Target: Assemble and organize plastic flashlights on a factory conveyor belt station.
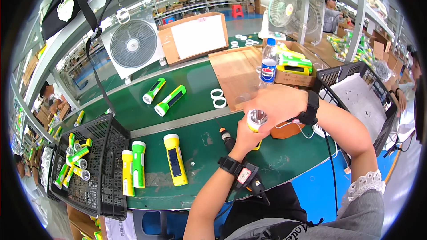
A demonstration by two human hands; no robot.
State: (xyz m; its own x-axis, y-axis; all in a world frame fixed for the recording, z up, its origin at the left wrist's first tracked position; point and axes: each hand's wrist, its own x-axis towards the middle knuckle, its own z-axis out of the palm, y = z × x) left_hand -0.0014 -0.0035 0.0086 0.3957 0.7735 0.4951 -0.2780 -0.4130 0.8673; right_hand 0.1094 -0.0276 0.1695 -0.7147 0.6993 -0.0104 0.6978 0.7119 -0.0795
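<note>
A flashlight [256, 119] with a shiny reflector bowl and a white rim points up between my hands. My left hand [247, 137] is wrapped round it from below, and a bit of its yellow body shows under the palm. My right hand [281, 101] curls over the far side of the head with bent fingers; its fingertips are partly hidden. Left of my hands, a yellow flashlight with a dark solar panel [175, 160] lies on the green bench [207, 175]. Beside it lie a green flashlight [138, 164] and another yellow one [127, 172].
A black crate [111, 151] with several flashlights stands left; another crate [382, 120] stands right. Two green flashlights [170, 101] lie on the belt, near white rings [218, 98]. A bottle [268, 62] stands beyond my hands. An electric screwdriver [227, 140] lies near my left wrist.
</note>
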